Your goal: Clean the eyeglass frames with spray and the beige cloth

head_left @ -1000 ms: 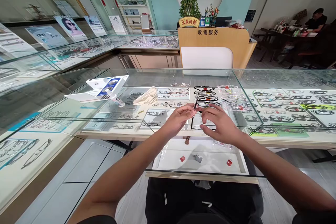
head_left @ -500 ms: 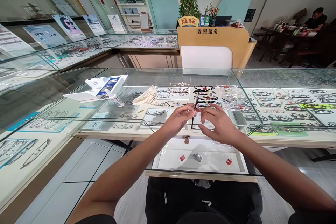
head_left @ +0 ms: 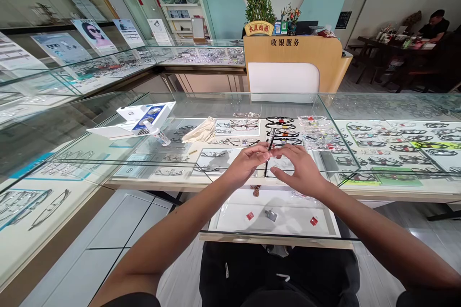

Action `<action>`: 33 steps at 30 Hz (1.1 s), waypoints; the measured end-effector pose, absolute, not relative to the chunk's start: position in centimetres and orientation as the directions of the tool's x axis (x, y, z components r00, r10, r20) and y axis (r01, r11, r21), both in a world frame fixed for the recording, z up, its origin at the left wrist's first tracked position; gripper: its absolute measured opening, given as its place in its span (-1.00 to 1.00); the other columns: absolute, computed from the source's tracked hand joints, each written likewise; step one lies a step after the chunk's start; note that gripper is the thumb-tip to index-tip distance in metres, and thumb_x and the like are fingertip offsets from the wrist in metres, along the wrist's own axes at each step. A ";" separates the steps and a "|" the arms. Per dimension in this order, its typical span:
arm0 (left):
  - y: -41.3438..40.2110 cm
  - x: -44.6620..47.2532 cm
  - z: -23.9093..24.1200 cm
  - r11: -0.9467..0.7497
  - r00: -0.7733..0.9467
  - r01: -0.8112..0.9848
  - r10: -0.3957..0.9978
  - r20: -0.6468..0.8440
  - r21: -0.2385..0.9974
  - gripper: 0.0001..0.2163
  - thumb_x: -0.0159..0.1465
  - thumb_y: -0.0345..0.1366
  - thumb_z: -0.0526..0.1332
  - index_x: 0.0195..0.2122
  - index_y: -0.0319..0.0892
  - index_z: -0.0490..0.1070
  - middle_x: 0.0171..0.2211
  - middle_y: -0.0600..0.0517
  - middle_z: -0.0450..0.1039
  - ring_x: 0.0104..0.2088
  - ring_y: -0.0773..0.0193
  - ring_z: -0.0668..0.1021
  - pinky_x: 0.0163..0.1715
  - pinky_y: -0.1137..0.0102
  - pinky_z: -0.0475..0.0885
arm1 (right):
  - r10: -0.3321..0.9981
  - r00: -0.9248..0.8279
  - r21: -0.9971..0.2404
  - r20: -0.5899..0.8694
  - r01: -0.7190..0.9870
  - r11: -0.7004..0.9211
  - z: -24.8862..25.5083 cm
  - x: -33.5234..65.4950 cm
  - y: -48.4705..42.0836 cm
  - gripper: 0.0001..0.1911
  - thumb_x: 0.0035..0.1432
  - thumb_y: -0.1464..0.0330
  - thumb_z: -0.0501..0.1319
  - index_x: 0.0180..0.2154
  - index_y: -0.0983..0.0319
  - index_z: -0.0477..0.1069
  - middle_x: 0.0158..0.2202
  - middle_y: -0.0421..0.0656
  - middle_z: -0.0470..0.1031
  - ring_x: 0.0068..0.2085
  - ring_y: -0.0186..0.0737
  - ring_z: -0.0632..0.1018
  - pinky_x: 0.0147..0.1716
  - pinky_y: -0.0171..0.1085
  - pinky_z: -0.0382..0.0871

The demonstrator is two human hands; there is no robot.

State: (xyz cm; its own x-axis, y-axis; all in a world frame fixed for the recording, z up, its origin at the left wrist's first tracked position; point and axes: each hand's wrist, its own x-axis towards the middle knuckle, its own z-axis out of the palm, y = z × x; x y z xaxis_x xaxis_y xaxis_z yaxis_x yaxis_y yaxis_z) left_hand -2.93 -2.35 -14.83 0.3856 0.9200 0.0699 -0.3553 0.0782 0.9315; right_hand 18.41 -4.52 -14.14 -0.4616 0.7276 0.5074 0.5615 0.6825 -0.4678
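Both of my hands meet over the glass display counter (head_left: 180, 163). My left hand (head_left: 248, 163) pinches a black eyeglass frame (head_left: 269, 146), which stands on edge between my hands with one temple pointing down. My right hand (head_left: 301, 169) curls around the frame's other side, fingertips pinched at its upper part. A row of black frames (head_left: 281, 130) lies on the glass just beyond my hands.
A white and blue box (head_left: 144, 117), a small bottle (head_left: 157, 135) and a beige cloth (head_left: 202, 131) lie on the counter to the left. Clear plastic sleeves (head_left: 319, 136) sit to the right. An open drawer (head_left: 275, 216) below holds small red pieces. A person sits far right.
My hands have drawn slightly closer together around the black frame and turned it a little; it stays upright between them. Nothing else on the counter has moved.
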 end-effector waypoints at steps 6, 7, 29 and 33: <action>-2.5 -2.8 -14.9 0.072 0.400 -0.305 0.914 0.059 0.950 -0.74 0.13 -0.06 0.59 -0.42 -0.12 0.68 0.04 -0.10 0.46 0.16 0.02 0.45 0.17 0.19 0.34 | 0.732 -0.424 -0.418 0.533 0.621 0.663 -14.8 18.0 -4.8 -0.65 0.37 0.14 0.34 0.13 0.08 0.55 0.12 0.00 0.66 0.14 0.13 0.62 0.19 0.17 0.41; -2.5 -2.7 -14.9 0.064 0.403 -0.297 0.913 0.064 0.953 -0.74 0.13 -0.05 0.59 -0.43 -0.12 0.69 0.04 -0.11 0.46 0.19 -0.01 0.44 0.17 0.19 0.34 | 0.733 -0.412 -0.413 0.541 0.629 0.659 -14.9 17.9 -4.9 -0.62 0.38 0.13 0.34 0.14 0.09 0.56 0.13 0.02 0.65 0.14 0.14 0.62 0.19 0.18 0.42; -2.7 -2.5 -14.9 0.053 0.449 -0.301 0.889 0.092 0.952 -0.80 0.17 -0.11 0.57 -0.37 -0.10 0.72 0.28 -0.15 0.48 0.39 -0.17 0.40 0.35 0.00 0.28 | 0.765 -0.373 -0.486 0.525 0.607 0.629 -14.6 17.6 -5.4 -0.79 0.40 0.17 0.33 -0.03 0.04 0.68 0.02 -0.03 0.66 0.12 0.09 0.65 0.17 0.16 0.52; -2.8 -2.4 -14.9 0.087 0.453 -0.305 0.889 0.064 0.948 -0.81 0.18 -0.11 0.56 -0.34 -0.10 0.73 0.34 -0.15 0.44 0.43 -0.21 0.35 0.29 0.03 0.32 | 0.787 -0.352 -0.533 0.506 0.590 0.606 -14.4 17.7 -5.4 -0.81 0.39 0.18 0.34 -0.06 0.05 0.69 0.01 -0.04 0.67 0.10 0.08 0.66 0.09 0.10 0.57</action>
